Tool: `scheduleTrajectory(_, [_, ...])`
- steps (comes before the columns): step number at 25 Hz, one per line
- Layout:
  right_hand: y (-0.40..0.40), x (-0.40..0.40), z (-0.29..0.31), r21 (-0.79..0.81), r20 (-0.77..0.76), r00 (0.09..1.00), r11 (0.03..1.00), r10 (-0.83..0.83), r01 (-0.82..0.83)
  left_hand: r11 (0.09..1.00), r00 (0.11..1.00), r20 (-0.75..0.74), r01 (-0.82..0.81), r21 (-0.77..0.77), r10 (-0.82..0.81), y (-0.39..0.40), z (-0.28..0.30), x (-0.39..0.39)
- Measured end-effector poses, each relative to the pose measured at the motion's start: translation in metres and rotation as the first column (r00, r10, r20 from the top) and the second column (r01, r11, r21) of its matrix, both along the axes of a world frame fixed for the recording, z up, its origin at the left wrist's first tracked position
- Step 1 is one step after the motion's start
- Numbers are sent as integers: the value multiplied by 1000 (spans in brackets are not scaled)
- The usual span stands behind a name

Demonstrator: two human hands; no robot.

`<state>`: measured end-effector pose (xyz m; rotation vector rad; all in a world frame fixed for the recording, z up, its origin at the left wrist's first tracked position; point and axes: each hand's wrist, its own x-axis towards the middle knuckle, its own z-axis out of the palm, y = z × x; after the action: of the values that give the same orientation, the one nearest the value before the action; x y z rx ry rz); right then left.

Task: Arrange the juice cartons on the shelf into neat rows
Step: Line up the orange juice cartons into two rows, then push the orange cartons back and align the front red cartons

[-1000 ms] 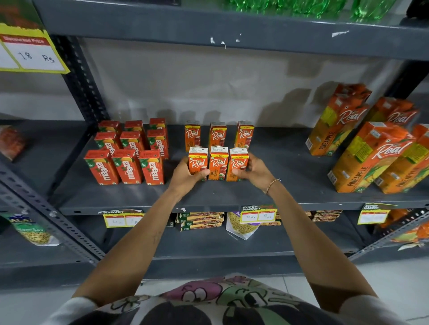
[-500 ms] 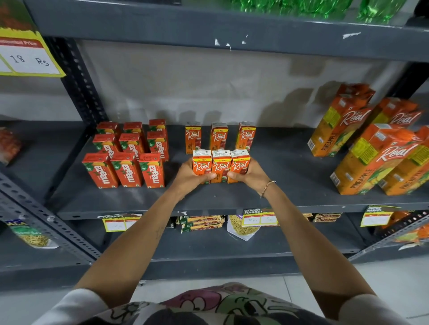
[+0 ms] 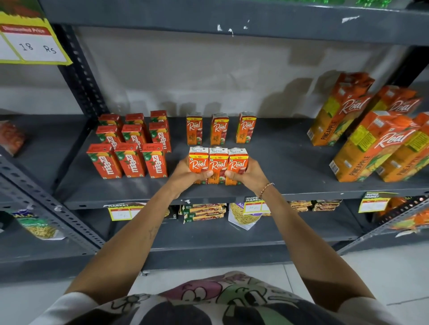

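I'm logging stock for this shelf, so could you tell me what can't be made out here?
- Head view: lower fronts of the held cartons, covered by the left hand and right hand.
- Rear Maaza cartons, hidden by those in front.
- Price tags, too small.
- Green bottles, cut off at the top edge.

Nine red Maaza cartons (image 3: 131, 145), six small Real cartons (image 3: 218, 148), four tall pineapple cartons (image 3: 369, 139), two hands (image 3: 220, 175)
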<state>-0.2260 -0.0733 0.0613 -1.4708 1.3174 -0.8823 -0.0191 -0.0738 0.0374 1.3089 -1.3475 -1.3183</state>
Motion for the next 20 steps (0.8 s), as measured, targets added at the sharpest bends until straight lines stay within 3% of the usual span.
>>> scheduleTrajectory(14, [32, -8, -4, -7, 15, 1000, 1000, 5, -5, 1000, 1000, 26, 9, 4, -9, 36, -2, -5])
scheduleTrajectory(20, [35, -10, -3, 19, 7, 999, 999, 32, -32, 1000, 993, 112, -25, 7, 24, 41, 0, -5])
